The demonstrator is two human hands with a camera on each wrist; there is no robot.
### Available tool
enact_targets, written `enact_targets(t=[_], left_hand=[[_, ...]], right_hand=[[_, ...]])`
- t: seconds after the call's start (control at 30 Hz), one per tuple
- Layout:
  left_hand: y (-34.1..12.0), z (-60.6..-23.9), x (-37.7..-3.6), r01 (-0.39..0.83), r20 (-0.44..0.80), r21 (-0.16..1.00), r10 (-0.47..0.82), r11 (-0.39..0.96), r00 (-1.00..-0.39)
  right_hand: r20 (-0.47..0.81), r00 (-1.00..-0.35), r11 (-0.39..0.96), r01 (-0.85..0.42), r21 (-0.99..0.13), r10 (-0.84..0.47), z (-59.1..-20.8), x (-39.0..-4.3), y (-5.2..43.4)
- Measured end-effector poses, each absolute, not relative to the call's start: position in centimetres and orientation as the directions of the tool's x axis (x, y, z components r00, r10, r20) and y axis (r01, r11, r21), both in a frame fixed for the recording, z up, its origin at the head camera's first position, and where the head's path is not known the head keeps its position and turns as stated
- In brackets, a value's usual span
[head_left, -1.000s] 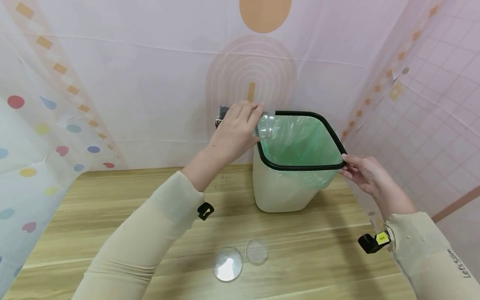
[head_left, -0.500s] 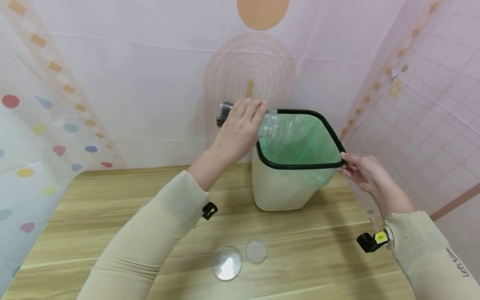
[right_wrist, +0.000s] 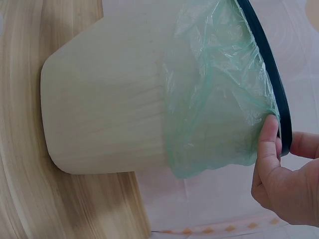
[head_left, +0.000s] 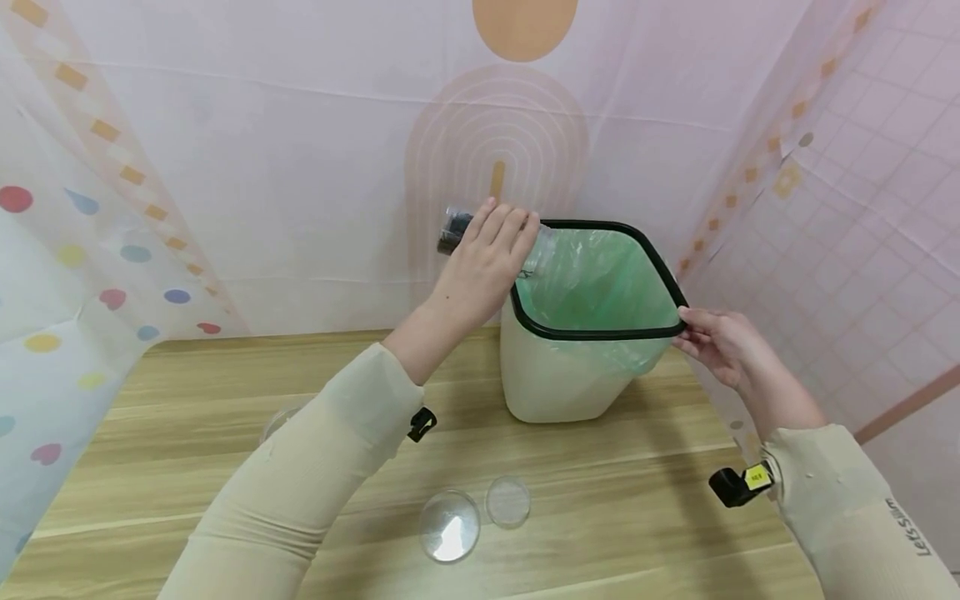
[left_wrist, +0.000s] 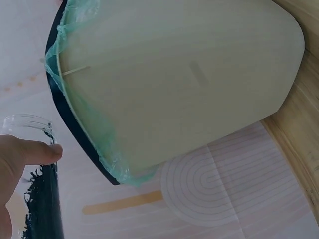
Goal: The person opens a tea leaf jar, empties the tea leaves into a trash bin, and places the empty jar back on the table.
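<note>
My left hand [head_left: 483, 254] grips a clear glass jar [head_left: 459, 228] with dark shreds inside, tipped on its side with its open mouth at the near-left rim of a cream waste bin [head_left: 558, 379]. In the left wrist view the jar [left_wrist: 40, 199] shows dark flakes and my thumb lies across it. The bin has a black rim [head_left: 600, 333] and a green plastic liner [head_left: 592, 279]. It leans toward me. My right hand [head_left: 716, 342] pinches the rim at the bin's right corner, seen close in the right wrist view [right_wrist: 279, 174].
Two clear round lids [head_left: 450, 527] [head_left: 508, 502] lie on the wooden table [head_left: 187, 467] in front of me. Another clear item [head_left: 279, 419] peeks out behind my left sleeve. Pink patterned curtains close in the back and both sides.
The left hand has shifted the jar slightly right and down, so its mouth now sits over the bin's rim. The right hand keeps its hold on the rim.
</note>
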State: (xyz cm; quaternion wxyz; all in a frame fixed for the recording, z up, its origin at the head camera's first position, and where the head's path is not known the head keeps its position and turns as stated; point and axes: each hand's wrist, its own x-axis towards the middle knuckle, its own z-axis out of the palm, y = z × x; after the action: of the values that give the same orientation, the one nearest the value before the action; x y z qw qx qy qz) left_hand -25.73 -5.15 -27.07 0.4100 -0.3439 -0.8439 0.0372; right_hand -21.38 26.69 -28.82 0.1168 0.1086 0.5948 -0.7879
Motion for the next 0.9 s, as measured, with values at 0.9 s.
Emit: enact_targets(t=[0.9], left_hand=[[-4.88, -27.54, -25.87, 0.527, 0.652, -0.415, 0.647, 0.741, -0.395]], right_hand=[[-0.297, -0.953, -0.261, 0.3, -0.917, -0.055, -28.91, -21.34, 26.97]])
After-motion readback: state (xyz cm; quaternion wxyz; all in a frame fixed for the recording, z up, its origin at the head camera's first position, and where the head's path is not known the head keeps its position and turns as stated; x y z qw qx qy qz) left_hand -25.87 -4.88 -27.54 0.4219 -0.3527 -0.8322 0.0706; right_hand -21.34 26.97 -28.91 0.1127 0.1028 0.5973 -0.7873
